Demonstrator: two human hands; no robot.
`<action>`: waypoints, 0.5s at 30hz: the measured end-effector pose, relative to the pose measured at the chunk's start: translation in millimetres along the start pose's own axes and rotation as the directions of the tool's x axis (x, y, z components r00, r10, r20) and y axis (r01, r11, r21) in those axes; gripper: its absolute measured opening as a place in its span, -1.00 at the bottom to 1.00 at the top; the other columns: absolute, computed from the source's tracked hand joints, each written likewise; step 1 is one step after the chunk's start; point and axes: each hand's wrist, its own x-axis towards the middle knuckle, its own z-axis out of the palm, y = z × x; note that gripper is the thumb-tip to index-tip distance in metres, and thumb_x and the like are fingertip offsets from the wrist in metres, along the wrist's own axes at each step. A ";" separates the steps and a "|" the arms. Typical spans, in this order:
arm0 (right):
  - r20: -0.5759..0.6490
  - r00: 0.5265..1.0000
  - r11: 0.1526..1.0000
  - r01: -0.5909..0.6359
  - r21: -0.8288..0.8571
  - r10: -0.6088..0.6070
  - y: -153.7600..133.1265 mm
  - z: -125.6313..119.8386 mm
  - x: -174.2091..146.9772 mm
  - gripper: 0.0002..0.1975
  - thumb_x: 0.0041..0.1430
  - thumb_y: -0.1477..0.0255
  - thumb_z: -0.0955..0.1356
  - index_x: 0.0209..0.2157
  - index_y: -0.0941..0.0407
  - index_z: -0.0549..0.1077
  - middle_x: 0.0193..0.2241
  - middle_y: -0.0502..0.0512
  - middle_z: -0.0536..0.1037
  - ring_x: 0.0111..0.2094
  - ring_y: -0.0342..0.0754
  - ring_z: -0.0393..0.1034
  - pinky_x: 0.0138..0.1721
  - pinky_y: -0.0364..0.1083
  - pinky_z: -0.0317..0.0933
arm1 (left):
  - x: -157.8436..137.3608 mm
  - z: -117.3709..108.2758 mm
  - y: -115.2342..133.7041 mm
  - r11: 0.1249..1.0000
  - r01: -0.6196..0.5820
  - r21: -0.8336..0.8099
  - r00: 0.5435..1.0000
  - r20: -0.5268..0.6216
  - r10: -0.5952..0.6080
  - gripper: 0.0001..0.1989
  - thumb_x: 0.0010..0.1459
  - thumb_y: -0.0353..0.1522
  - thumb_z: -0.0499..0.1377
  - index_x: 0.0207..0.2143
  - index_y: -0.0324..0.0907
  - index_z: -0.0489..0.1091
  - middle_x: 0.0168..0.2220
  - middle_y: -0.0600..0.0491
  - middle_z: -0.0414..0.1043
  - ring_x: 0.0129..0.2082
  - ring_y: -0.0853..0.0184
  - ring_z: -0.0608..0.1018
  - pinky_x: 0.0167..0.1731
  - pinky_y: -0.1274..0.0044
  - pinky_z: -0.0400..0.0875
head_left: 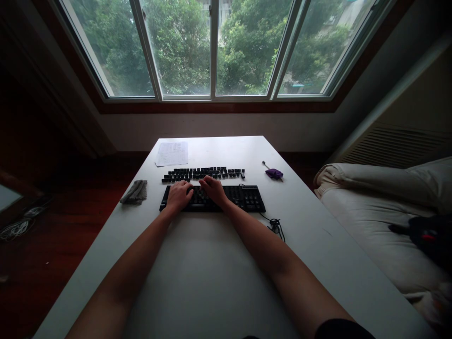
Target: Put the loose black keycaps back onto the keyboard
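A black keyboard (240,197) lies on a white table (197,278) in front of me. My left hand (179,194) rests on its left part, fingers stretched forward and thumb apart. Over the middle of the keyboard is my right hand (213,189), its fingers bent and drawn together; whatever is between the fingertips is too small to make out. Just behind the keyboard, loose black keycaps (212,172) stand in rows, partly hidden by my fingers. The hands are close together but apart.
A grey cloth (135,192) lies at left, and printed paper (172,153) at the far left corner. To the right are a purple cloth or pouch (274,173) with a thin brush-like stick and a bundled black cable (276,226). A cushioned seat (367,221) stands beside the table.
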 end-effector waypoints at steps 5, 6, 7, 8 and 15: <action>-0.018 0.999 0.997 -0.043 0.069 0.044 1.2 -2.0 1.0 -0.55 0.24 -0.01 0.30 -0.49 0.08 0.36 -0.58 -0.04 0.50 -0.62 -0.16 0.32 -0.53 -0.17 0.17 | -0.1 0.1 -0.1 1.000 -0.008 -0.002 1.000 -0.015 0.008 -0.78 0.23 -0.27 0.15 -0.13 -0.08 0.53 -0.11 -0.08 0.48 -0.07 0.05 0.45 -0.03 0.23 0.30; -0.015 0.999 0.997 -0.039 0.066 0.040 2.0 -1.4 1.3 -0.55 0.23 -0.01 0.31 -0.49 0.08 0.36 -0.58 -0.04 0.50 -0.62 -0.16 0.32 -0.53 -0.16 0.17 | 0.1 -0.1 0.2 1.000 -0.019 -0.006 1.000 -0.018 0.018 -0.78 0.23 -0.28 0.15 -0.13 -0.08 0.53 -0.11 -0.08 0.48 -0.07 0.06 0.45 -0.02 0.23 0.31; -0.017 0.999 0.997 -0.038 0.065 0.040 3.1 -0.7 1.7 -0.55 0.23 -0.01 0.31 -0.48 0.08 0.36 -0.58 -0.04 0.50 -0.62 -0.16 0.33 -0.53 -0.16 0.18 | 0.3 -0.4 0.7 0.999 -0.035 -0.014 0.999 -0.019 0.035 -0.78 0.23 -0.29 0.15 -0.12 -0.08 0.53 -0.10 -0.07 0.49 -0.07 0.06 0.45 -0.01 0.23 0.31; -0.024 0.999 0.997 -0.041 0.068 0.043 4.1 0.0 2.1 -0.56 0.23 -0.01 0.32 -0.48 0.07 0.36 -0.58 -0.04 0.51 -0.62 -0.16 0.34 -0.53 -0.16 0.18 | 0.5 -0.7 1.2 0.998 -0.057 -0.028 0.998 -0.015 0.057 -0.77 0.22 -0.31 0.14 -0.11 -0.07 0.52 -0.10 -0.06 0.49 -0.06 0.07 0.45 0.01 0.23 0.31; -0.078 0.996 0.997 -0.037 0.074 0.043 5.8 -0.1 2.6 -0.55 0.24 0.00 0.31 -0.50 0.07 0.36 -0.62 -0.04 0.49 -0.60 -0.14 0.33 -0.51 -0.16 0.19 | 1.8 -4.3 3.9 0.959 -0.217 -0.183 0.962 0.126 0.242 -0.62 0.11 -0.48 0.14 -0.03 -0.06 0.50 -0.02 0.00 0.50 -0.01 0.14 0.48 0.03 0.29 0.36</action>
